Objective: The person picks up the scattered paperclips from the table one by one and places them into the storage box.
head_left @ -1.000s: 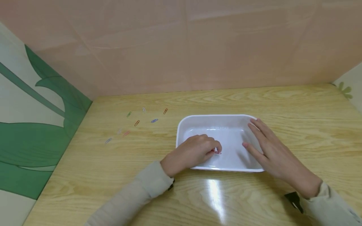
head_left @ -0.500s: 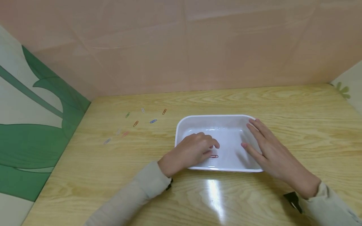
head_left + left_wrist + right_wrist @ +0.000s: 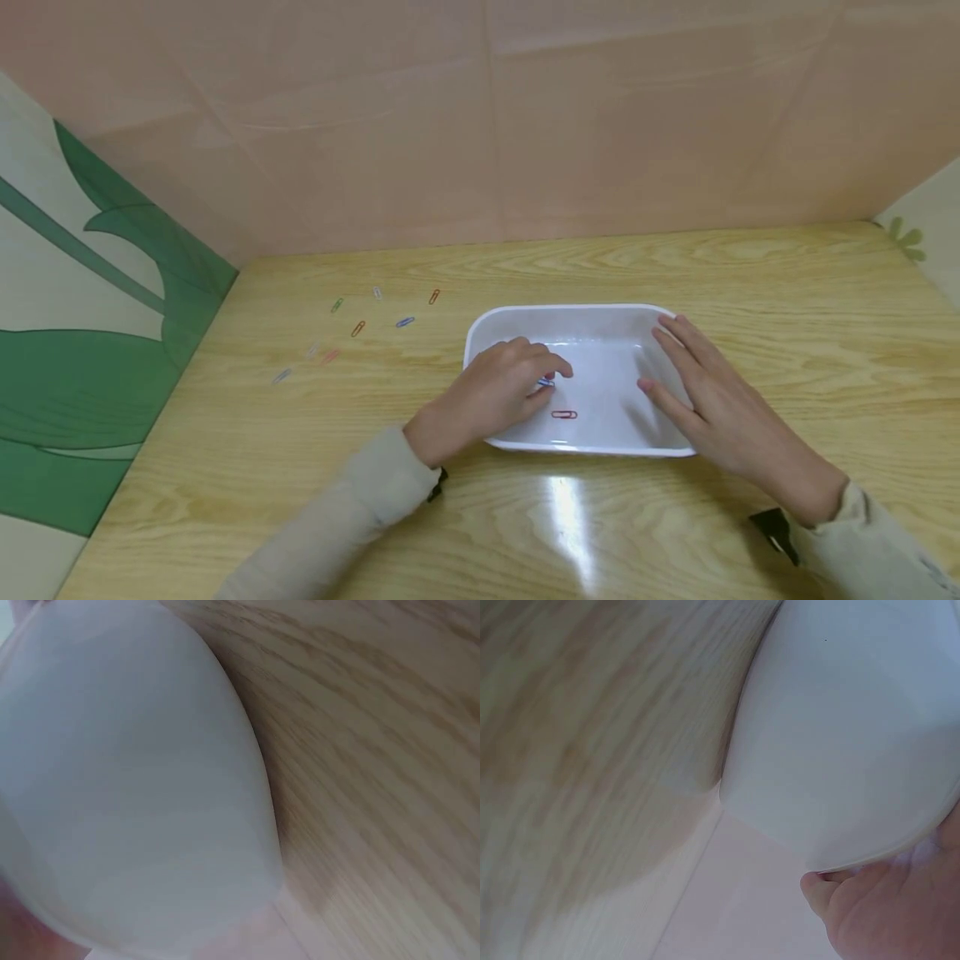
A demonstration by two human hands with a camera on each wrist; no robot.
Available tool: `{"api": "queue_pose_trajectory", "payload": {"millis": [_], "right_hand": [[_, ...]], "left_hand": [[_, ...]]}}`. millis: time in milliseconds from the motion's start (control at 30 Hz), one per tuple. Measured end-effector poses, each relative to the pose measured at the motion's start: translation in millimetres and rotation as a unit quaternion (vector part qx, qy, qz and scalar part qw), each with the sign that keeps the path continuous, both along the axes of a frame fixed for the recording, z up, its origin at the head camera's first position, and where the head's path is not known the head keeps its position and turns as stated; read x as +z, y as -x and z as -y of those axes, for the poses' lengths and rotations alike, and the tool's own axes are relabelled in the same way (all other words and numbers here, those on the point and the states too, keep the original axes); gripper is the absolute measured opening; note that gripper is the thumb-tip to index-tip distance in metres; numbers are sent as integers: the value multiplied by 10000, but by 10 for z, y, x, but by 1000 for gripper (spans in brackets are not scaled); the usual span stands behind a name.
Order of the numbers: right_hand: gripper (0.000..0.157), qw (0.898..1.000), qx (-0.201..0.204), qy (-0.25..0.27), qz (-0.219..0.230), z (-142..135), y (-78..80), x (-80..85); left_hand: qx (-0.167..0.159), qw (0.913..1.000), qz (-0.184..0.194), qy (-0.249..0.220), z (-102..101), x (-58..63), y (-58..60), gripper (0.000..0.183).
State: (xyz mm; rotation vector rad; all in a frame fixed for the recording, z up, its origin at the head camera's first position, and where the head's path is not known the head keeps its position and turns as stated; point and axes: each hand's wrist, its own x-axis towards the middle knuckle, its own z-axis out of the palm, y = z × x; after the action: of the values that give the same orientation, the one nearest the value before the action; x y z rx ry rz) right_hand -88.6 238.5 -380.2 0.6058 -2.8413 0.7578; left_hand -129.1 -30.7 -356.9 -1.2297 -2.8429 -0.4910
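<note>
A white tray (image 3: pixel 600 448) stands on the table, its outer wall filling much of both wrist views. My left hand (image 3: pixel 491 392) reaches over its left side, with index finger and thumb bent around a small blue paper clip (image 3: pixel 546 382), which it seems to pinch. Just below the thumb, a red paper clip (image 3: pixel 564 414) lies on the tray floor. My right hand (image 3: pixel 716 400) rests at the tray's right rim, its fingers extended and slightly spread. In the right wrist view, the right hand (image 3: pixel 892 907) touches the rim from outside.
Left of the tray, several loose paper clips lie scattered: a green clip (image 3: pixel 337 305), a blue clip (image 3: pixel 405 322), a red clip (image 3: pixel 434 297), a pink clip (image 3: pixel 331 357) and paler ones. A pinkish backdrop (image 3: pixel 480 125) rises behind the wooden table (image 3: pixel 300 467).
My left hand let go of the red paper clip, which lies in the tray. The hand shifted slightly left and up, and a blue clip shows at its fingers. My right hand stayed put.
</note>
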Motion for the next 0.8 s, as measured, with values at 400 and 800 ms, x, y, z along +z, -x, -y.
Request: {"api": "queue_pose_trajectory", "payload": {"millis": [400, 800], "right_hand": [[68, 9999, -24, -56, 81, -9, -9, 3], [69, 9995, -58, -135, 263, -1, -14, 34]], "left_hand": [[148, 9964, -312, -773, 272, 83, 95, 21], [521, 9929, -741, -771, 569, 113, 171, 23]]}}
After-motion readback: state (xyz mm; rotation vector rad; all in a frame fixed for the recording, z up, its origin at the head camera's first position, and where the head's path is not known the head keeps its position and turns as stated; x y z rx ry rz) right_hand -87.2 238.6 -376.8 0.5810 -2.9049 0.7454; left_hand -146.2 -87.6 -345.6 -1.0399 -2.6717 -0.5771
